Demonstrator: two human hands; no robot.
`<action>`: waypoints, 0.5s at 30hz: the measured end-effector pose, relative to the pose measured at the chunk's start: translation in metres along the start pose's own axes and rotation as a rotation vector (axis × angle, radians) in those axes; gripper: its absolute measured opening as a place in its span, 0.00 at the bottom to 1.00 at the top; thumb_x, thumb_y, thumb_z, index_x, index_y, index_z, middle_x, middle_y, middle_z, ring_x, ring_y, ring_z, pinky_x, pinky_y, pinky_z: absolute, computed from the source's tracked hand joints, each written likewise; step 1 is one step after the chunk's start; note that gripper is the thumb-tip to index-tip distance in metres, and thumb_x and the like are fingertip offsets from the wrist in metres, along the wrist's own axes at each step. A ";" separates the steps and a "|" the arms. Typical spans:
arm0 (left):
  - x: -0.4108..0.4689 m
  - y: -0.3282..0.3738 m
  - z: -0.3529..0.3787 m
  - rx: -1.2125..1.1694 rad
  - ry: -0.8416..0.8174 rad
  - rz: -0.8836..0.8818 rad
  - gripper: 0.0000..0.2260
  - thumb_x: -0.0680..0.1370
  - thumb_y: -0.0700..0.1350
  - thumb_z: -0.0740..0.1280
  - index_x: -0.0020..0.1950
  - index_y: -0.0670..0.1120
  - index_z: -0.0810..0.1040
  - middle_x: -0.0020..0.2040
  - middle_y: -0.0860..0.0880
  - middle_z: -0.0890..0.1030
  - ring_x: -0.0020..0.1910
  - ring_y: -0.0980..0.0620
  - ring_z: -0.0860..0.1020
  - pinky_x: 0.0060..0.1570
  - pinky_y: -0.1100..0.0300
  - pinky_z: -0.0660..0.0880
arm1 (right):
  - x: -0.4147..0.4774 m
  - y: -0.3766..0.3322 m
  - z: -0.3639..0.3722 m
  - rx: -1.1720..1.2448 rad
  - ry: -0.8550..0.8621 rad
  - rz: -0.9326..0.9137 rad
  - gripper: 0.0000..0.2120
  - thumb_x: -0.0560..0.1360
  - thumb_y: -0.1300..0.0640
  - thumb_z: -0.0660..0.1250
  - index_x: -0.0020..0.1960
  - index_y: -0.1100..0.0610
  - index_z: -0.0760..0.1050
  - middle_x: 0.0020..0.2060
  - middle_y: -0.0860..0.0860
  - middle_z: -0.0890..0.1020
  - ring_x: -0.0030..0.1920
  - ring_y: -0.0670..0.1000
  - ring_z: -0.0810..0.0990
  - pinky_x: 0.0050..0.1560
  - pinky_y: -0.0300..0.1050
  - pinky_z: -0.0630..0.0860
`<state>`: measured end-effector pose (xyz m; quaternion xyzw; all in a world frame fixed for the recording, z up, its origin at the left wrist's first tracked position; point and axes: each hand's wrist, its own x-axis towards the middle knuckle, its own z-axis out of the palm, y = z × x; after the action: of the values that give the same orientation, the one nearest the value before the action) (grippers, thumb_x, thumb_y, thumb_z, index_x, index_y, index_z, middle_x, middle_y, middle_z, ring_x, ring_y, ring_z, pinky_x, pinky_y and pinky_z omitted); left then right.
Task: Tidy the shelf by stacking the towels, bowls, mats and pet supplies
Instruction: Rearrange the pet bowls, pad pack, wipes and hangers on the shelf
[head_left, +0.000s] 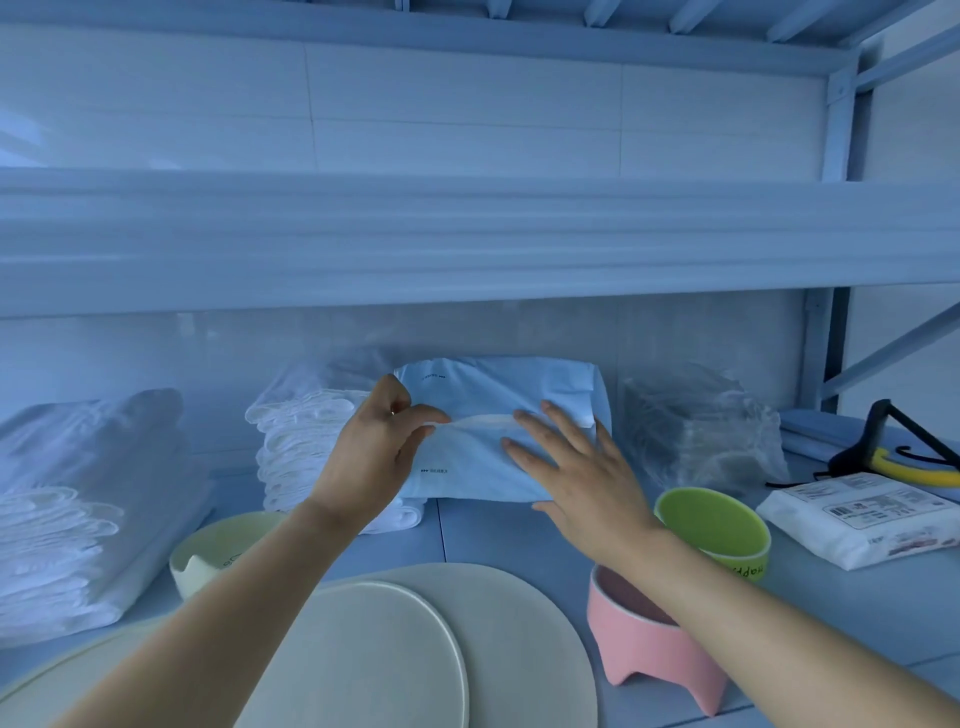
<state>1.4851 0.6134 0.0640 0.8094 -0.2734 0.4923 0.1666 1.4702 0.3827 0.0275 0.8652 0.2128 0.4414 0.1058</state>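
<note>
Head view: my left grip (374, 452) pinches the top fold of a pale blue wrapped pack (467, 480) at the back middle of the shelf (519, 535), my right grip (576, 467) spread flat on its front. I judge I'm squaring it beside the white towel stack (296, 441); next, press it level. Its print is unreadable, and whether it is one pack or two I cannot tell.

Pale blue packet (498, 447), green bowl (714, 522), pink bowl (639, 639), cream mats (395, 660)
</note>
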 end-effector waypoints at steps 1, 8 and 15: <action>0.000 -0.001 0.000 0.010 0.018 0.010 0.10 0.71 0.32 0.71 0.47 0.45 0.84 0.40 0.45 0.70 0.31 0.49 0.70 0.31 0.60 0.70 | 0.001 0.002 0.002 0.005 0.035 -0.005 0.36 0.52 0.49 0.82 0.60 0.49 0.78 0.64 0.50 0.76 0.65 0.55 0.73 0.54 0.58 0.75; -0.048 -0.008 0.017 -0.019 -0.026 -0.014 0.22 0.73 0.51 0.69 0.67 0.53 0.70 0.67 0.46 0.63 0.57 0.49 0.72 0.49 0.59 0.75 | 0.004 0.002 0.017 0.030 0.144 -0.001 0.32 0.56 0.57 0.81 0.60 0.50 0.77 0.64 0.49 0.76 0.65 0.56 0.73 0.55 0.58 0.74; -0.036 -0.013 0.020 -0.017 0.038 -0.018 0.27 0.71 0.33 0.71 0.63 0.57 0.71 0.68 0.50 0.64 0.51 0.48 0.76 0.42 0.63 0.73 | 0.018 0.008 0.007 0.147 0.306 -0.037 0.28 0.58 0.69 0.75 0.56 0.51 0.80 0.58 0.47 0.80 0.60 0.57 0.77 0.47 0.52 0.77</action>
<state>1.4940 0.6230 0.0224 0.8010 -0.2670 0.5036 0.1830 1.4876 0.3838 0.0394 0.7893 0.2740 0.5493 0.0166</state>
